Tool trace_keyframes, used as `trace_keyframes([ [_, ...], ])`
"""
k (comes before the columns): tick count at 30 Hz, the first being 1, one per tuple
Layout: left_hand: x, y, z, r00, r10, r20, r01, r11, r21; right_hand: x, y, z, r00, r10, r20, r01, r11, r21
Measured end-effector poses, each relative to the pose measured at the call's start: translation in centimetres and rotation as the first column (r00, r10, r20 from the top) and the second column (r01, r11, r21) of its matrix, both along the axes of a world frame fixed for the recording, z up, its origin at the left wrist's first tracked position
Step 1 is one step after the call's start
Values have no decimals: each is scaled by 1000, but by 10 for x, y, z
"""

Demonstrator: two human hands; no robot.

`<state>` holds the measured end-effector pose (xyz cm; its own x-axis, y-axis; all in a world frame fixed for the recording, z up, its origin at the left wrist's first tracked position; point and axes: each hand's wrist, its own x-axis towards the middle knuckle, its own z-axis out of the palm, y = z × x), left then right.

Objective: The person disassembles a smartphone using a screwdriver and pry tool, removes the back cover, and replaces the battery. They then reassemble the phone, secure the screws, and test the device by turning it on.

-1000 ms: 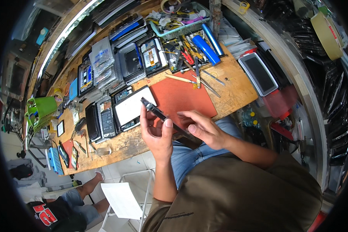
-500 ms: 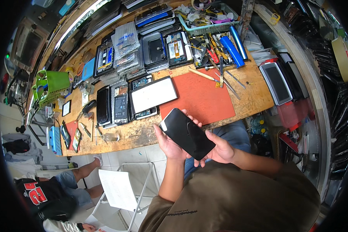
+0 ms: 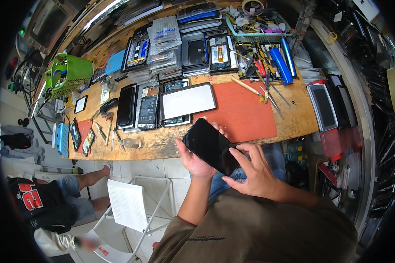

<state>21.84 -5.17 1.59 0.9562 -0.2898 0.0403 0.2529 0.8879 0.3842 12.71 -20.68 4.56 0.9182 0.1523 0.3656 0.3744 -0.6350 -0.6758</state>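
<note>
A black smartphone (image 3: 210,144) with a dark, glossy screen lies tilted in front of me, just off the bench's front edge. My left hand (image 3: 196,161) holds it from below and the left side, its thumb along one edge and fingertips showing past the far edge. Over the phone's lower right end is my right hand (image 3: 255,171), fingers bent and apart. Its index fingertip rests at the screen's edge, and the thumb is by the lower corner. Beyond the phone lies an orange-red work mat (image 3: 243,114), partly under a white rectangular panel (image 3: 188,101).
Opened phones and tablets cover the wooden bench (image 3: 158,149), beside a bubble-wrapped stack (image 3: 164,48). Pliers, screwdrivers and tweezers (image 3: 272,98) lie at the right; a green basket (image 3: 69,74) stands left. Below are a white folding chair (image 3: 129,204) and another person (image 3: 48,199).
My right hand has come off the phone's right side and now lies over its lower right end, index finger at the screen. My left hand keeps its hold. The view has shifted slightly.
</note>
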Motion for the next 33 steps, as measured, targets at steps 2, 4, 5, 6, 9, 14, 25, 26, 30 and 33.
trace_keyframes([
  [2,1,-2,1,995,21,96,-22,1000,4,1,3,2,1000,12,-15,-13,1000,-10],
  [4,3,-3,2,987,39,156,-44,999,30,1,4,3,999,8,-42,-7,1000,4],
  [5,2,-3,3,985,44,166,-54,997,56,1,5,4,998,-5,-62,6,1000,23],
  [6,2,-3,4,983,50,175,-66,994,85,1,6,5,997,-19,-79,21,999,36],
  [9,1,-3,7,979,24,204,-39,997,69,2,7,7,993,-46,-109,51,997,50],
  [14,0,-5,9,981,30,191,-41,998,55,-1,9,14,993,-23,-117,31,998,63],
  [25,-2,-5,13,987,-19,161,17,1000,13,-5,8,26,1000,3,5,-2,991,-133],
  [26,-3,-6,14,986,-24,165,23,1000,8,-5,7,28,1000,-2,5,2,988,-158],
  [30,-6,-4,19,988,-53,143,46,998,50,-6,5,33,1000,-8,15,11,979,-205],
  [33,-5,-1,20,982,-93,164,89,995,34,-7,6,34,999,-27,25,32,972,-233],
])
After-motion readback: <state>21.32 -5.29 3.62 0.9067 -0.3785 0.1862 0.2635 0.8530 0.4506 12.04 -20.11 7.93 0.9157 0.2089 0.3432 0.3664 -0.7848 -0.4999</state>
